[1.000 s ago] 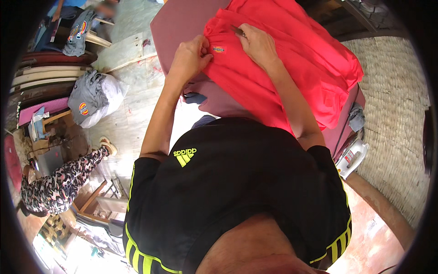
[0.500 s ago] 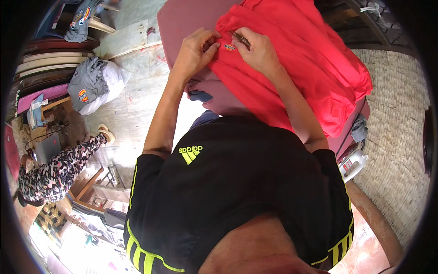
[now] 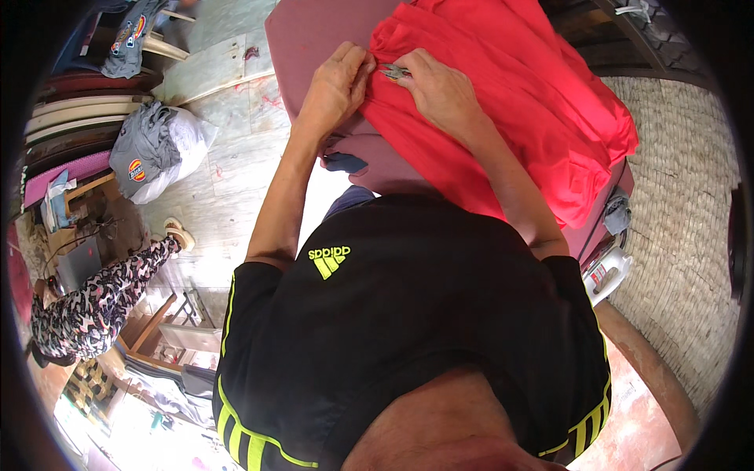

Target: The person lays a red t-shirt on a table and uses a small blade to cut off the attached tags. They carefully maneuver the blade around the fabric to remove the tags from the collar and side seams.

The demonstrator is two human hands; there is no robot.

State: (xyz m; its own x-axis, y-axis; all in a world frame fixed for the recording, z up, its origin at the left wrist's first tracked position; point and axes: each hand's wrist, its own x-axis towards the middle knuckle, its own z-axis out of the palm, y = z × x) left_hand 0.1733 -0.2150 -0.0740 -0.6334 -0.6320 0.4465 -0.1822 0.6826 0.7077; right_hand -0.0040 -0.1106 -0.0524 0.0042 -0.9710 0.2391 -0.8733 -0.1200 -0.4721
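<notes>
A red garment (image 3: 510, 102) is spread in folds over a maroon-covered table (image 3: 302, 39) in front of me. My left hand (image 3: 336, 86) is closed at the garment's left edge, pinching the red cloth. In my right hand (image 3: 441, 93) is a small pair of metal thread snips (image 3: 394, 71), blades pointing left toward the cloth between my hands. Under the snips, a small embroidered patch on the garment is mostly covered. The fingertips of my left hand are partly hidden.
Left of the table, grey clothing (image 3: 145, 145) lies with a white bag (image 3: 188, 145) on the tiled floor. A person in patterned clothes (image 3: 102, 302) is at the far left. Near the table's right side are a grey cloth (image 3: 617, 213) and a white plastic item with a handle (image 3: 609, 273).
My left hand has turned and drawn in the cloth edge. The snips in my right hand have swung to point left, over the patch, which showed plainly before.
</notes>
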